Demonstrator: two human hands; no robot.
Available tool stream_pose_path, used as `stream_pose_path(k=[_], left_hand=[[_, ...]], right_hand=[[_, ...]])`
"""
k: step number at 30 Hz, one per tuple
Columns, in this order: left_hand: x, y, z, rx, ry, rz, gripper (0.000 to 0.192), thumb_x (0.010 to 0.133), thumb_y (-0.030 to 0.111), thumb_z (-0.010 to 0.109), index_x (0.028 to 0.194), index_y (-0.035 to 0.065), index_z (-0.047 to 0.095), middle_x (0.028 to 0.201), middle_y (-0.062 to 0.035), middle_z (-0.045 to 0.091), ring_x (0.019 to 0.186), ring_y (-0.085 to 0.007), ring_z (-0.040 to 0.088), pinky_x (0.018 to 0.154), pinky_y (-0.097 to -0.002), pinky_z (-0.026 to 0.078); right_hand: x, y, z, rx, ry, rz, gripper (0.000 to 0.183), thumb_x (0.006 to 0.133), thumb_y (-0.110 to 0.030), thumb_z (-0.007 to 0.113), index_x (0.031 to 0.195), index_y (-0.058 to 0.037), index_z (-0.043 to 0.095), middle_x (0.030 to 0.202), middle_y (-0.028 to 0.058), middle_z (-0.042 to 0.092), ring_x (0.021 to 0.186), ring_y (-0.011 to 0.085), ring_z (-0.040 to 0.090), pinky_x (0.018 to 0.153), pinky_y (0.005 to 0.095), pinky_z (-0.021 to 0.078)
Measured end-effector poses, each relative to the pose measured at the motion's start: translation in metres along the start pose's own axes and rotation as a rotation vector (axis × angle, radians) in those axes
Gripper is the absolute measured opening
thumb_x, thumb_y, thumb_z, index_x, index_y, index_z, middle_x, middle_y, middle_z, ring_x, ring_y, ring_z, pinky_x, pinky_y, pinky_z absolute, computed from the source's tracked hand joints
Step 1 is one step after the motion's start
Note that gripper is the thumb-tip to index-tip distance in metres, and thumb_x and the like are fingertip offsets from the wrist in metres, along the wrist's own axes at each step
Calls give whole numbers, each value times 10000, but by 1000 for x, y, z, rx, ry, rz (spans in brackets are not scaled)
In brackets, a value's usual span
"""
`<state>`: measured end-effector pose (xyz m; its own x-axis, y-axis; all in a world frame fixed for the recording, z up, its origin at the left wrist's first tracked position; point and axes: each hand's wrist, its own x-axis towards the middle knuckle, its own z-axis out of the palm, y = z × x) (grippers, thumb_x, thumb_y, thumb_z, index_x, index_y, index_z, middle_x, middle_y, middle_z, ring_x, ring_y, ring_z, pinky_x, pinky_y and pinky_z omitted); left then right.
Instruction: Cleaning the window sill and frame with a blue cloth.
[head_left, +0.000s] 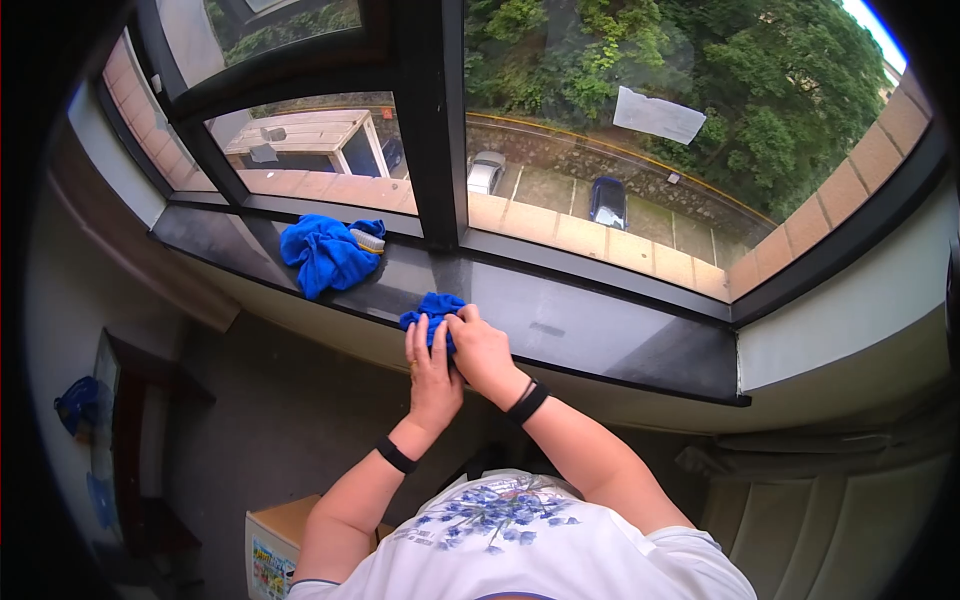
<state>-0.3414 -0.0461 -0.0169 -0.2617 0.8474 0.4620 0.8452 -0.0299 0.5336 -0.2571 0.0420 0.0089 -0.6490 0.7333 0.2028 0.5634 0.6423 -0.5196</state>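
Both of my hands are on a crumpled blue cloth (437, 306) at the front edge of a dark, glossy stone windowsill (570, 322). My left hand (433, 379) lies against its near side with the fingers extended over the fabric. The fingers of my right hand (486, 349) are curled onto the cloth from the right. Part of the fabric is hidden beneath the hands. Farther left on the sill sits a larger bunched blue cloth (326, 255), with a scrubbing brush (367, 241) with pale bristles and a yellow edge resting against it.
Dark window frames (442, 135) rise behind the sill, and a torn white paper piece (658, 115) sticks to the right pane. A cardboard box (281, 532) stands on the floor by my left arm. At the left is a dark wooden piece of furniture (142, 420); a curtain (810, 525) hangs lower right.
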Motion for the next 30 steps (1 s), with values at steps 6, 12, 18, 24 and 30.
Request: stream_pose_path(k=[6,12,18,24,30], left_hand=[[12,70,39,-11,-245,207,757,760,202,697,1414,81,336,1463,-210,254,1367,-420,204,1106,-578,158],[19,142,95,-22,-319,407,854,726,419,741,1448,206,337,1534,-159,191,1412,-421,127,1052,-657,157],[43,148,120,-25,-370,418,595,788,374,679,1326,200,492,1432,-75,386,1352,-344,277,1027,-665,219],[64,94,95,59,-236,294,438,782,308,685,1190,183,586,1286,-57,525,1271,-312,399,1043,-561,270],[87,17,37,307,-104,71,388,789,330,681,1148,196,616,1230,-43,548,1219,-274,428,1024,-568,286]], right_hand=[[-61,59,-85,102,4,236,383,710,-47,626,1093,-63,615,1132,136,565,982,361,599,816,408,510],[-116,122,-131,133,173,368,430,735,-91,651,1160,-51,602,1142,145,587,1027,333,602,853,384,500],[-130,138,-144,285,265,484,456,780,-56,678,1204,39,538,1119,212,608,1035,358,603,870,392,491],[-88,120,-112,270,154,145,476,843,-92,669,1276,14,502,1266,208,553,1117,309,578,922,356,471],[-63,89,-83,390,50,16,494,854,-65,651,1318,-37,483,1371,166,470,1150,289,545,944,341,453]])
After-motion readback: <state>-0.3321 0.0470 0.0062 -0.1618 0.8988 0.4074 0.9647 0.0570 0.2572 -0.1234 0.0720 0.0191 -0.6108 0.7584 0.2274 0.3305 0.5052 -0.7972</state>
